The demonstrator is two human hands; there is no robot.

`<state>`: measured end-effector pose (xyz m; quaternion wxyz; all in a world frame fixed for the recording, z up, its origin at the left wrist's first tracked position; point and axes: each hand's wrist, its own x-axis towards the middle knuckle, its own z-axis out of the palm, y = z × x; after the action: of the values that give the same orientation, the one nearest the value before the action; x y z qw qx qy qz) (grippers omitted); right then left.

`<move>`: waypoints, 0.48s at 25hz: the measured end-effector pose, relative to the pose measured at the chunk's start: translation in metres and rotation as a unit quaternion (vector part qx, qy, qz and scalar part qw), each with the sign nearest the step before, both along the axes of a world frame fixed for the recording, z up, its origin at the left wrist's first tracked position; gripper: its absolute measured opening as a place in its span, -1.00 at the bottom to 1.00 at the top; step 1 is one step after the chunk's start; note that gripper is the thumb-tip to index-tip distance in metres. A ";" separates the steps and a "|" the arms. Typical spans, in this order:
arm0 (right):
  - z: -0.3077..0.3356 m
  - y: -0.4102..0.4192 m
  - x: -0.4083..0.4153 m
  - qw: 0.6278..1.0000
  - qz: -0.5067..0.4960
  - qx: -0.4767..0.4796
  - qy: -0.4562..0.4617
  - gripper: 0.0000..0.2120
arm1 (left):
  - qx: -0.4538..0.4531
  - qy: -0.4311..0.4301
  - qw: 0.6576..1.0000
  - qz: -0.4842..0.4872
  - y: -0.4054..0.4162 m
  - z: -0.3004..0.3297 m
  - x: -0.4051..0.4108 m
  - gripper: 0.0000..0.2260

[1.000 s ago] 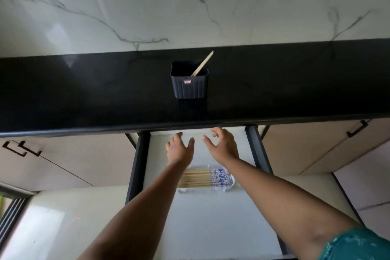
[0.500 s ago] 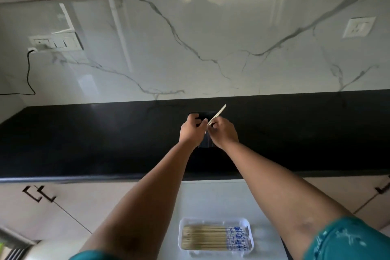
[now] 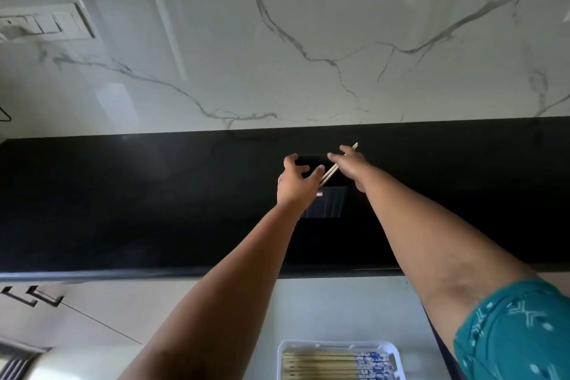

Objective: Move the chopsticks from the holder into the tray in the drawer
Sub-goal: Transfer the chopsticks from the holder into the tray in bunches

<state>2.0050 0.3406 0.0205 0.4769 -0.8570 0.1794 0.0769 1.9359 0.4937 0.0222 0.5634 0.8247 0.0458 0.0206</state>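
Where both arms reach up toward the middle of the frame, the left hand grips the rim of the black holder on the black tabletop, thumb and fingers curled over its near left edge. The right hand holds the remaining chopsticks, which slant from the holder's mouth up to the right, their pale tip showing past the knuckles; its fingers are closed on them, though the grip itself is partly hidden. At the bottom centre, the white tray sits in the open drawer, with chopsticks in the tray lying side by side, blue-patterned ends to the right. A marbled wall fills the upper frame, a switch plate at upper left.
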 end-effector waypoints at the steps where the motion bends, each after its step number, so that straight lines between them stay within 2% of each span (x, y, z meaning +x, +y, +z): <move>1: -0.002 0.002 0.004 1.000 -0.013 0.016 0.004 -0.38 | 0.000 0.003 1.000 0.002 0.004 -0.002 0.002 -0.37; 4: 0.006 0.005 0.003 0.993 -0.078 0.091 -0.009 -0.40 | 0.005 0.010 1.000 0.013 0.015 -0.003 0.004 -0.40; 7: 0.030 0.015 -0.013 0.980 -0.078 0.160 -0.091 -0.49 | 0.025 0.006 1.000 0.011 0.018 0.001 -0.001 -0.43; 10: 0.064 0.036 -0.046 0.978 -0.011 0.064 -0.196 -0.54 | 0.060 -0.012 0.998 -0.006 0.004 0.017 -0.012 -0.40; 12: 0.083 0.049 -0.075 0.964 0.039 -0.003 -0.261 -0.57 | 0.085 -0.038 0.996 -0.014 -0.009 0.035 -0.020 -0.35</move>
<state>1.9303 0.3895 0.1032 0.5014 -0.8550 0.0153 -0.1318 1.9164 0.4847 0.0569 0.4925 0.8689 0.0110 0.0481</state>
